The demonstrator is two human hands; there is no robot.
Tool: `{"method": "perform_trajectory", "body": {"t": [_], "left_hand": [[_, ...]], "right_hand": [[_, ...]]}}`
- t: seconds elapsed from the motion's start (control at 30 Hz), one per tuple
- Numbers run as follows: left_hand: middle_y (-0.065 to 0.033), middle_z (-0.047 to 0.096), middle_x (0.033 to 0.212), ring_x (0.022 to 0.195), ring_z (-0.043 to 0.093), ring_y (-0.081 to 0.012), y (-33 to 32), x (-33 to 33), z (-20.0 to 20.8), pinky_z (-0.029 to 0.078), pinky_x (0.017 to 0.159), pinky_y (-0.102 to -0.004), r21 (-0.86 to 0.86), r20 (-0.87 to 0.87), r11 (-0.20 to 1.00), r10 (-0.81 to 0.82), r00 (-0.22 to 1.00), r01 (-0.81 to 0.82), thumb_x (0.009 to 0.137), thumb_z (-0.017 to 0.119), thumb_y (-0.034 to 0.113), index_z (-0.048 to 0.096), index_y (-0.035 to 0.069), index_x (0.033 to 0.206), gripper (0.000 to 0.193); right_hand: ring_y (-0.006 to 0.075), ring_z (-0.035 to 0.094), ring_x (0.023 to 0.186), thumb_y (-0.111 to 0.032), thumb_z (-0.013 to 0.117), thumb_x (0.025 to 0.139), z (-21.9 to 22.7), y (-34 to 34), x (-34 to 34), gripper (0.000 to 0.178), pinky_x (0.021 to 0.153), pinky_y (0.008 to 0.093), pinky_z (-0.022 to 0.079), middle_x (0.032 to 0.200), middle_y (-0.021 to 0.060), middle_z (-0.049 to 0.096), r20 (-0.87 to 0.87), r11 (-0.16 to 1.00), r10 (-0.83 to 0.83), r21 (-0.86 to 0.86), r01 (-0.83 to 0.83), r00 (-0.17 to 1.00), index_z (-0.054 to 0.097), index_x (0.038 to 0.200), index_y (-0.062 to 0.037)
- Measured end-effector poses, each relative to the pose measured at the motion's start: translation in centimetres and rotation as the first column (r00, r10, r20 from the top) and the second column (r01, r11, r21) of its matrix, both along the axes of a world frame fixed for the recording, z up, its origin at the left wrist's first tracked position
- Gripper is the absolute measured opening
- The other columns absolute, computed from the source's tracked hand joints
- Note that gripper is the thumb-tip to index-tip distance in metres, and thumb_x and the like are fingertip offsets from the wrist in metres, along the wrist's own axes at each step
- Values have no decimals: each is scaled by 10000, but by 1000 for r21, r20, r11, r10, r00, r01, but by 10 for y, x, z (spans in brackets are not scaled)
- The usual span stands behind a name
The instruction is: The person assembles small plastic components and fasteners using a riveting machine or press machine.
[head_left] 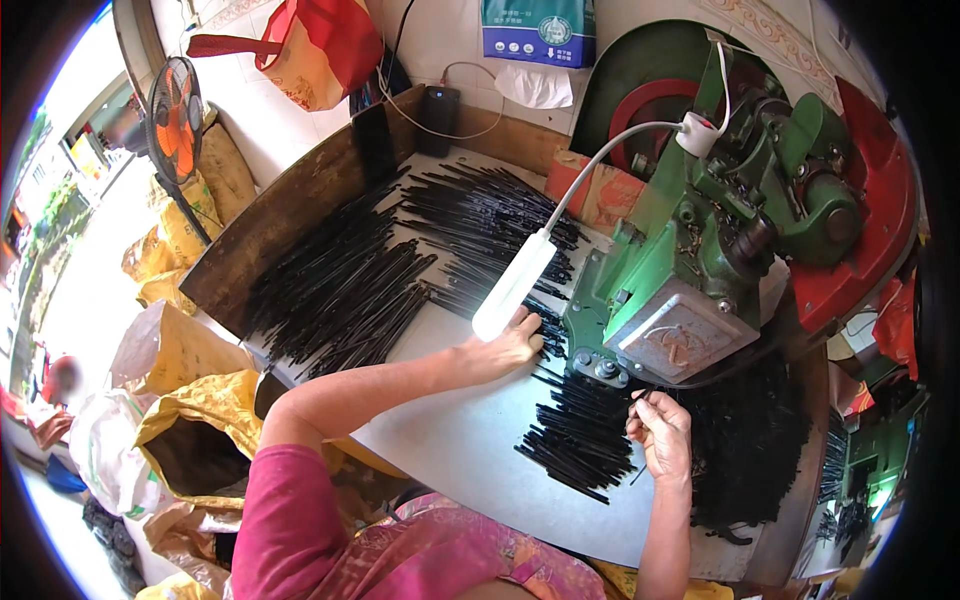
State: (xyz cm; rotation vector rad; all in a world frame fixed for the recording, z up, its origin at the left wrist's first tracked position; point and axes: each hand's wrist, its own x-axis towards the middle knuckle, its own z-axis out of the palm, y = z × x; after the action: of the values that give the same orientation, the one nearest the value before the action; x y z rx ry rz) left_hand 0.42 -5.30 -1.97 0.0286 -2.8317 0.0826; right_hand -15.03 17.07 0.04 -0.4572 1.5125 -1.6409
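Note:
My left hand [505,350] reaches across the metal worktop, its fingers bent at the ends of a pile of thin black rods [490,215] beside the green machine [670,290]. A white lamp head [515,285] hides part of that hand, so its grip does not show. Just in front of the machine, my right hand [662,430] is closed, thumb against fingers, with a thin black rod [638,470] at the fingertips. Between the hands lies a stack of short black rods [580,435]. More long black rods [345,285] fill the left of the worktop.
Wooden boards [250,235] wall the back and left of the worktop [440,410]. To the right lies a dark heap of rods [750,450]. Yellow sacks [205,430] and a fan [175,120] stand at left. A red flywheel guard [860,220] flanks the machine.

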Motion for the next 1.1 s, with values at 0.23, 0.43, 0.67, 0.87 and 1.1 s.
{"method": "perform_trajectory", "body": {"t": [0.23,0.43,0.67,0.87,1.1], "left_hand": [[-115,423,699,661,470,-272,6,-2,13,400,608,-365,201,-144,977,-43,989,72,693,445,50,419,39,845,154],[-138,427,742,670,495,-273,53,-6,21,434,531,-348,474,-98,880,98,990,-40,723,479,56,447,30,892,174],[-144,481,688,633,501,-293,69,-19,19,406,528,-352,606,-217,784,0,976,135,743,467,37,509,16,897,160],[-105,525,644,455,485,-125,54,-19,20,402,446,-252,688,-65,723,147,987,-62,755,523,13,554,-32,943,196],[-57,505,622,448,452,-78,58,-25,18,365,416,-216,788,-76,615,169,983,-45,759,529,35,549,-47,952,210]], "right_hand": [[184,589,676,-20,501,789,-1,-14,7,66,596,266,510,766,93,561,129,976,-196,-68,206,972,534,821,27],[220,586,760,32,495,768,-2,-27,19,79,674,295,510,825,116,559,252,933,-263,-180,312,931,517,837,65],[244,586,773,35,506,752,-7,-26,25,121,702,315,500,855,134,562,358,896,-337,-161,413,871,505,871,57],[232,592,756,31,516,752,-10,-37,21,70,697,303,506,805,142,577,375,862,-294,-294,413,879,539,810,63],[231,590,777,33,505,767,-14,-41,21,90,705,301,508,835,145,581,359,835,-345,-304,458,867,541,839,74]]}}
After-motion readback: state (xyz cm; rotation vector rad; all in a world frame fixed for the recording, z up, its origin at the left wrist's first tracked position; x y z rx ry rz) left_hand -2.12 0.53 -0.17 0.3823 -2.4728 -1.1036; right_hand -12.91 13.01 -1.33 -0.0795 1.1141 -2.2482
